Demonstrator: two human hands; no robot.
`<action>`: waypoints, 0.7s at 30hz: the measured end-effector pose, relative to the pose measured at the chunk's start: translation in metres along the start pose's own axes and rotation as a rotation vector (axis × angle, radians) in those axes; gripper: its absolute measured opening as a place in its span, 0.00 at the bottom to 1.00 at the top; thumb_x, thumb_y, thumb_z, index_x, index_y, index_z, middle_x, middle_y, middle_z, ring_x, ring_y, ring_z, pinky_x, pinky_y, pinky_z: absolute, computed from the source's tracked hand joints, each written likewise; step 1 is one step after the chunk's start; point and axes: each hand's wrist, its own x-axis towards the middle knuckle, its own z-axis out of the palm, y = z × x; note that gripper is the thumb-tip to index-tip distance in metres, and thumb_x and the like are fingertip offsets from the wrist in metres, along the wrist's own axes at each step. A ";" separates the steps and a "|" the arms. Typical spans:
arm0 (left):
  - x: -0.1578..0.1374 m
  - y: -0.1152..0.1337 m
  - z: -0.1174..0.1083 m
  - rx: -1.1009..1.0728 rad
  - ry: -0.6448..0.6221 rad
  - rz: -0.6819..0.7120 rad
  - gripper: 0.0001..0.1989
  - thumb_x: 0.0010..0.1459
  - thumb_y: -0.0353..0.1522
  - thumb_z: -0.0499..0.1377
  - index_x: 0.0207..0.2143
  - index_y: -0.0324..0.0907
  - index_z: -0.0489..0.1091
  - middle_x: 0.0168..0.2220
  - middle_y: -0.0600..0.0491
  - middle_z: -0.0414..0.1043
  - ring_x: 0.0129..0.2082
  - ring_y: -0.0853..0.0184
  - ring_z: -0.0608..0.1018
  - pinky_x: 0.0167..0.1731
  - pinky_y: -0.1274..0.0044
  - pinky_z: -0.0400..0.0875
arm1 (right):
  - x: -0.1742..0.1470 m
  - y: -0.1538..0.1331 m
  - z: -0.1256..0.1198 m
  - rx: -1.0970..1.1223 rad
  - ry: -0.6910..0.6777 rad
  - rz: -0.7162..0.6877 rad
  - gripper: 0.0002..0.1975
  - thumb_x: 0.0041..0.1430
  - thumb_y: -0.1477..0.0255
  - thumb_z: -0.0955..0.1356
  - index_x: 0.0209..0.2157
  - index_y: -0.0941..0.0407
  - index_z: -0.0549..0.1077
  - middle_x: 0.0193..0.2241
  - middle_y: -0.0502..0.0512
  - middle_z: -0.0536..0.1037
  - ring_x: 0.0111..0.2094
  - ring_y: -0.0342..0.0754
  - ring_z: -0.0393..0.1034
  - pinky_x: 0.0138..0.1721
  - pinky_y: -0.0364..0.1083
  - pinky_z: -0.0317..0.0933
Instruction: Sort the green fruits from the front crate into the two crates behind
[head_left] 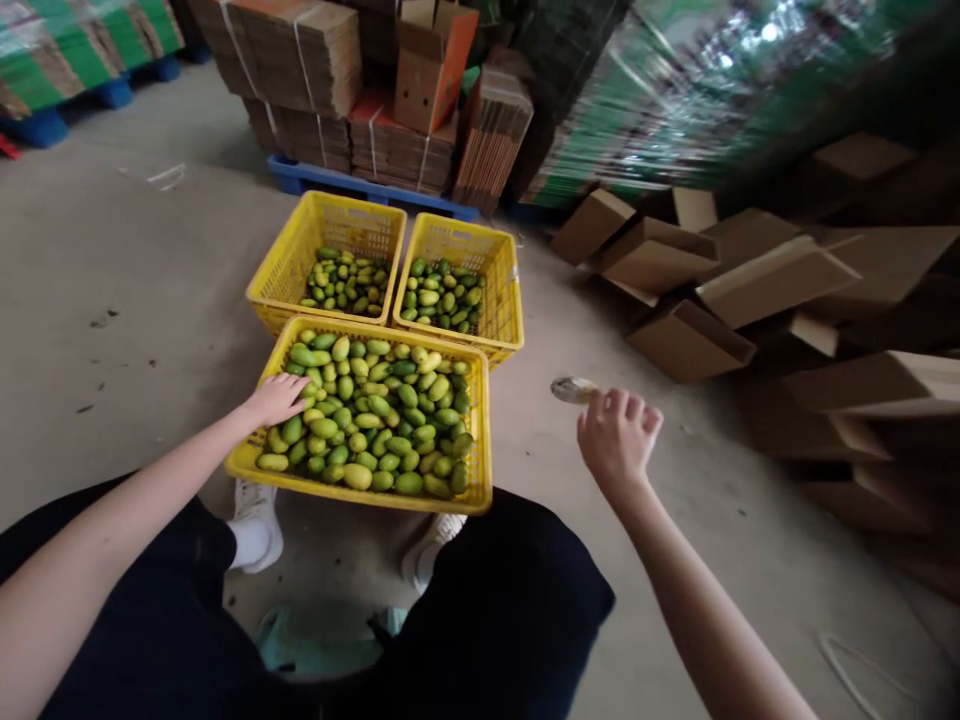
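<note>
A yellow plastic crate [358, 500] full of green to yellow oval fruits [375, 405] stands in front of my knees. My left hand [277, 400] lies over its left edge, fingers stretched out and touching the fruits there. Out to the right of the crate, my right hand [621, 435] is raised above the floor. Its fingers are closed on a brownish-grey oblong object [572, 390], blurred, perhaps a spoiled fruit. Just behind the full crate are two more yellow crates, a left one [274, 265] and a right one [506, 290], each partly filled with the same fruits.
Bundled flat cardboard [300, 60] is stacked on a blue pallet [315, 180] beyond the crates. Open cardboard boxes [682, 340] lie heaped at right, near a film-wrapped green stack [675, 90]. A pale green stool [322, 650] is under me. Another pallet load [90, 50] stands far left.
</note>
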 end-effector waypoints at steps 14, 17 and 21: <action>-0.009 0.012 -0.007 0.100 -0.028 -0.062 0.21 0.52 0.32 0.55 0.50 0.36 0.64 0.50 0.36 0.73 0.55 0.48 0.71 0.50 0.64 0.67 | -0.021 -0.129 -0.059 0.245 -0.717 -0.524 0.09 0.57 0.79 0.67 0.38 0.61 0.79 0.42 0.71 0.81 0.46 0.63 0.77 0.45 0.56 0.67; -0.007 0.019 -0.009 0.070 -0.041 -0.058 0.23 0.57 0.37 0.53 0.53 0.36 0.63 0.51 0.35 0.72 0.54 0.47 0.71 0.50 0.61 0.66 | -0.027 -0.192 -0.085 0.350 -0.718 -0.695 0.11 0.58 0.72 0.68 0.43 0.58 0.77 0.46 0.65 0.81 0.49 0.57 0.76 0.47 0.53 0.67; 0.000 0.033 -0.011 -0.025 -0.096 -0.017 0.17 0.57 0.35 0.53 0.47 0.37 0.68 0.52 0.37 0.72 0.54 0.50 0.73 0.52 0.64 0.66 | -0.050 -0.260 -0.091 0.442 -0.629 -0.834 0.19 0.64 0.66 0.64 0.53 0.59 0.71 0.52 0.65 0.77 0.54 0.55 0.73 0.51 0.52 0.67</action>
